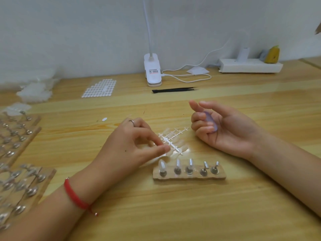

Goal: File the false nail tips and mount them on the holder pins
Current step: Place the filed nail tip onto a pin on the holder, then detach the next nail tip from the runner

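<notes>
A small wooden holder (189, 176) with several upright pins lies in front of me; clear nail tips sit on its three left pins, the leftmost tip (162, 165) the largest. Behind it lies a clear plastic sprue of nail tips (175, 141). My left hand (137, 146) pinches the sprue at its left side with thumb and fingertips. To the right, my right hand (224, 129) rests palm up on the table, its lower fingers curled round a small purple nail file (211, 121), index finger and thumb extended.
Wooden racks of metal pins (19, 164) fill the left edge. Towards the wall lie black tweezers (174, 90), a sheet of adhesive tabs (99, 88), a clip lamp base (152, 70) with its cable, a power strip (250, 66) and bags of nail tips (36, 89).
</notes>
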Tool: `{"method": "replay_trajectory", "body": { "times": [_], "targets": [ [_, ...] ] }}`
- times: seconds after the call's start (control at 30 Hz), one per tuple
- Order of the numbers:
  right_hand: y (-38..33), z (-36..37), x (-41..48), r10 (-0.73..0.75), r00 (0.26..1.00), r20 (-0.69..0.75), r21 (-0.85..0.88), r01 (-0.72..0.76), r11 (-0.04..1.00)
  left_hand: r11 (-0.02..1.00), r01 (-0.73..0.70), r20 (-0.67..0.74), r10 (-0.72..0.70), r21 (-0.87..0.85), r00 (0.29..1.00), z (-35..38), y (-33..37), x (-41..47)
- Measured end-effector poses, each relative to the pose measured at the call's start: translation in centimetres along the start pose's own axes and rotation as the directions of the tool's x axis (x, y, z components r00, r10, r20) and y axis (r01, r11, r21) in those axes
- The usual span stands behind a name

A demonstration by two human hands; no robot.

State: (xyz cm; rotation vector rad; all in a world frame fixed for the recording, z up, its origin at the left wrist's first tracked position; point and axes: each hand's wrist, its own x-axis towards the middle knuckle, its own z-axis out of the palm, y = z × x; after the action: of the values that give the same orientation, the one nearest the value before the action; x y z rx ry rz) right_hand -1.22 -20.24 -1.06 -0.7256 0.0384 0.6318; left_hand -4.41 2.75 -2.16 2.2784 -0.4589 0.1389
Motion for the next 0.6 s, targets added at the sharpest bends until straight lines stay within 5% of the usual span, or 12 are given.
{"method": "replay_trajectory", "body": {
  "times": [0.27,0.4,0.6],
  "targets": [
    [0.2,0.4,-0.2,-0.004,0.999,-0.037,-0.031,0.002,1.000,0.991,-0.106,0.035,0.104,0.085,0.994,0.3,0.0,0.0],
    [0.7,0.7,-0.2,-0.100,0.993,-0.066,-0.241,0.081,0.967,0.997,-0.059,0.008,0.060,-0.044,0.998,0.4,0.3,-0.1],
    [2.2,1.2,-0.2,-0.295,0.954,0.057,-0.728,0.242,0.642,0.900,0.067,-0.059,-0.102,-0.431,0.993,0.1,0.9,0.5]
  ]
}}
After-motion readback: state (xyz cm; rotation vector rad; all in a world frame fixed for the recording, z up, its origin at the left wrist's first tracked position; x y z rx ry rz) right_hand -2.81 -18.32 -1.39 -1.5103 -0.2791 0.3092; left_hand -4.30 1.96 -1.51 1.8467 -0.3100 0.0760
